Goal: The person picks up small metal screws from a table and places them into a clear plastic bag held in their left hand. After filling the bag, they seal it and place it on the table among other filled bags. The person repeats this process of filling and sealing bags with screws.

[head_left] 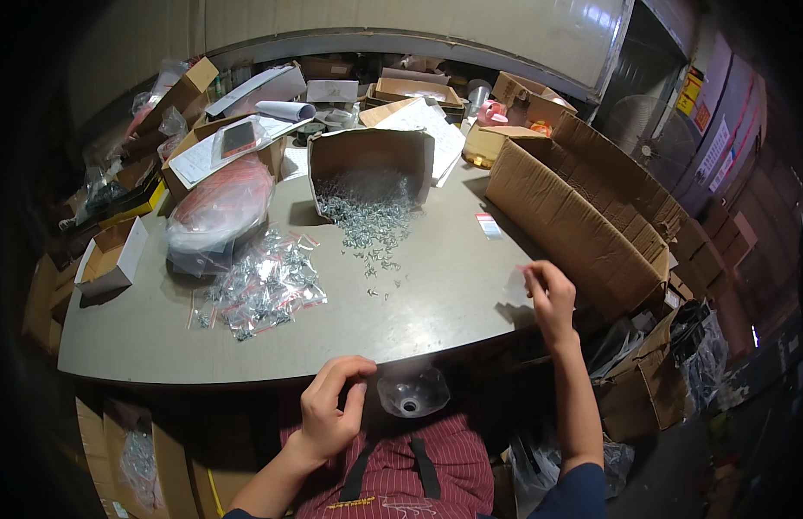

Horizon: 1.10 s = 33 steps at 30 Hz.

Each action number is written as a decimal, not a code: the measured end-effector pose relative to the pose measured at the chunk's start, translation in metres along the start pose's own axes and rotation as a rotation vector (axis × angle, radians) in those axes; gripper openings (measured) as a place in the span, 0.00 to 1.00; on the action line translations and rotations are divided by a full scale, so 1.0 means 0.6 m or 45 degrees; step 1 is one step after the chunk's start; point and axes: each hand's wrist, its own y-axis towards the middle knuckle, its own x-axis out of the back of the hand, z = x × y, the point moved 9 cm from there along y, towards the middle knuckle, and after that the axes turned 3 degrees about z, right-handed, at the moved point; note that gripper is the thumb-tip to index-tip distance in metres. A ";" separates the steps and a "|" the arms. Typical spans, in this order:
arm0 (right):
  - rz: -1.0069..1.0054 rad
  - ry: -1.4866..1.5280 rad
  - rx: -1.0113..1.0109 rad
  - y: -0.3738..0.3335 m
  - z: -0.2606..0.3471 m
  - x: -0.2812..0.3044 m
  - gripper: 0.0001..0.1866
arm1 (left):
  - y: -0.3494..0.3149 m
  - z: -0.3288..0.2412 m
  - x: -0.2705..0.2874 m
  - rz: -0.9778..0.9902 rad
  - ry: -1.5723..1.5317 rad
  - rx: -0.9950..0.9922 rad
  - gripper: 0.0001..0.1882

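Note:
My right hand [553, 303] is over the right side of the table, its thumb and fingers pinched on a small clear zip bag [515, 282] with a reddish edge. My left hand [334, 405] is at the table's front edge, fingers bent, thumb apart from them, with nothing visible in it. Beside it, a clear plastic funnel [412, 394] sits just below that edge, its round hole showing. Small metal screws [371, 221] spill toward me from a cardboard box [372, 149] lying on its side. Left of them lie several filled zip bags [267, 290] in a heap.
A plastic-wrapped stack of red-edged bags [224, 208] stands at left, near an open small carton [112, 256]. A long open cardboard box [579, 221] borders the table's right side. A small printed packet [488, 226] lies near it. Papers [423, 130] and boxes crowd the back.

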 end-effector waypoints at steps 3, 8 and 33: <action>-0.186 -0.263 0.043 0.069 -0.038 0.015 0.16 | -0.016 0.017 0.002 -0.027 -0.097 0.087 0.13; -0.160 -0.336 -0.162 0.131 -0.107 0.000 0.24 | -0.026 0.029 0.025 -0.098 -0.048 0.115 0.14; 0.708 0.479 0.170 -0.150 0.289 -0.119 0.25 | 0.035 -0.057 -0.043 0.044 0.035 -0.042 0.10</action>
